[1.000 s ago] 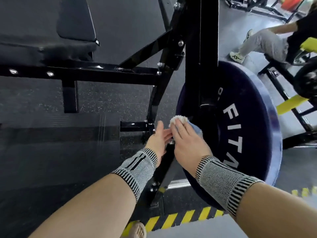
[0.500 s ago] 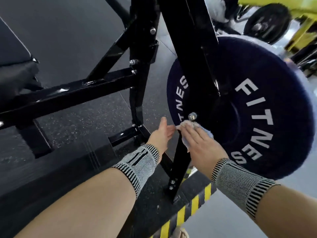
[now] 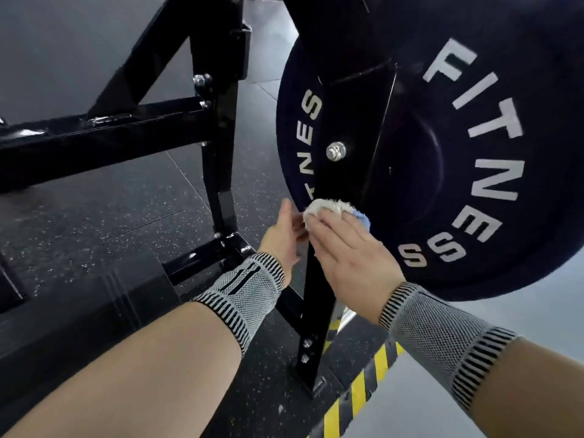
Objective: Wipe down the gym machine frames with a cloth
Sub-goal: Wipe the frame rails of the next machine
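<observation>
A black steel machine frame (image 3: pixel 319 298) rises as an upright post in front of me, with a bolt (image 3: pixel 336 151) on it. My right hand (image 3: pixel 350 251) presses a white and blue cloth (image 3: pixel 328 207) flat against the post, below the bolt. My left hand (image 3: pixel 284 235) touches the post's left edge beside the cloth, fingers straight. Both wrists wear grey knit bands with black stripes.
A large dark weight plate (image 3: pixel 474 153) lettered FITNESS hangs right behind the post. A black crossbar (image 3: pixel 110 134) and a second upright (image 3: pixel 218 128) stand to the left on speckled rubber flooring. Yellow-black hazard tape (image 3: pixel 357 387) edges the mat at the lower right.
The view has drawn closer and swung left, so the plate fills the upper right. The cloth and both hands sit lower on the post, further below the bolt.
</observation>
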The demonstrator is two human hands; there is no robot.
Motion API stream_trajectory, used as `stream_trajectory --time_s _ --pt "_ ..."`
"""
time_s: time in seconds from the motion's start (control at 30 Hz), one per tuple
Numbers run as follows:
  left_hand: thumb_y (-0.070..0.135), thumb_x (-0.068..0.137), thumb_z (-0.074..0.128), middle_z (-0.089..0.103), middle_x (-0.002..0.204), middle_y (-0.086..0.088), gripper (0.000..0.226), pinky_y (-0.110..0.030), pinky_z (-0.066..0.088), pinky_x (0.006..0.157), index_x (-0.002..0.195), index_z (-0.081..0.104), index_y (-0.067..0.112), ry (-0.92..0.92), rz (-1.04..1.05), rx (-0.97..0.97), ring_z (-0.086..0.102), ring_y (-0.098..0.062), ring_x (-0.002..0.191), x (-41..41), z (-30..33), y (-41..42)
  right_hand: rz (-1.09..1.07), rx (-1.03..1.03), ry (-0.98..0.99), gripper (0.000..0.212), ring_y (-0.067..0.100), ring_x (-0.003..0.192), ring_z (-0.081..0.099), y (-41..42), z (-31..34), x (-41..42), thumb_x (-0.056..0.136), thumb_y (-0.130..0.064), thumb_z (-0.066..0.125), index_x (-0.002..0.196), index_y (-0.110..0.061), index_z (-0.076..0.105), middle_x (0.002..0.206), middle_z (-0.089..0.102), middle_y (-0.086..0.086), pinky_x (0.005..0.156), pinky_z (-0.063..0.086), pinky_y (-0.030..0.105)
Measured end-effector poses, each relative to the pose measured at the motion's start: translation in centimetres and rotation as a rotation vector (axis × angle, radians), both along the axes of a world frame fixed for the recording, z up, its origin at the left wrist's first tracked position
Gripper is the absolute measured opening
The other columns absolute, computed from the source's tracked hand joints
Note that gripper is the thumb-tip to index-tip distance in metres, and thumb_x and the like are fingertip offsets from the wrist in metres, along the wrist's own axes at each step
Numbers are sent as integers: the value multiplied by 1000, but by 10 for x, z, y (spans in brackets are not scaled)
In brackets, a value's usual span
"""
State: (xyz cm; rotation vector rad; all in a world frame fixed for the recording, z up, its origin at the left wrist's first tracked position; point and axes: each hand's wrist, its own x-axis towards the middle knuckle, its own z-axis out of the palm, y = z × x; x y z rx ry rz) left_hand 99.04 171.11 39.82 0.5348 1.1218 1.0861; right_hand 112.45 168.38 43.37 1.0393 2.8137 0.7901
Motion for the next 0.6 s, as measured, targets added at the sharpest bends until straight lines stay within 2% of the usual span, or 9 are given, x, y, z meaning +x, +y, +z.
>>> stream_trajectory --time_s 0.07,0.13,0.2,0.27,0.37,0.47,0.53,0.6 --pt "70 91 32 69 118 -5 70 -47 38 109 119 65 16 -12 28 16 62 -21 113 -1 -23 3 72 5 -88 50 39 132 41 6 -24 3 88 -21 32 121 6 58 137 51 24 114 22 49" --pt "71 91 27 67 122 -4 68 -47 34 111 115 66 20 10 -7 57 61 -20 114 -1 -51 4 68 57 -220 51 39 133 42 11 -55 10 88 -24 34 121 4 60 138 48 25 113 21 48" --pt "71 92 22 65 125 0 69 -47 31 111 119 64 24 52 -63 87 59 -16 116 1 -84 1 -4 82 -325 55 37 140 30 5 -92 12 90 -26 33 130 6 52 146 39 24 116 11 46" --pt "73 89 24 64 126 4 72 -49 29 112 126 62 25 50 -77 84 59 -15 117 3 -118 -4 27 87 -389 57 36 144 20 4 -126 12 93 -26 27 138 5 43 151 31 22 116 2 44" --pt "66 95 21 64 126 1 68 -53 23 114 127 59 20 -11 -73 120 58 -18 117 7 -161 -8 -9 194 -266 54 37 135 38 9 -139 1 87 -24 28 120 0 64 140 49 21 115 22 47" --pt "67 94 18 71 112 0 71 -55 21 109 117 64 18 -13 -70 214 62 -17 108 14 -192 -9 -115 331 -108 58 41 137 34 13 -160 6 86 -22 23 121 6 60 144 42 25 115 18 51" --pt "69 93 17 71 109 3 73 -54 23 108 117 65 19 -6 -86 271 63 -15 105 19 -212 -11 -93 293 -187 60 42 136 33 1 -207 18 86 -22 21 125 6 57 142 42 27 114 17 52" --pt "67 94 16 72 107 2 73 -49 28 104 118 65 19 10 -60 284 63 -18 108 21 -231 -14 -67 150 -310 61 41 129 43 -21 -252 32 83 -21 22 121 3 62 132 54 26 111 22 51"
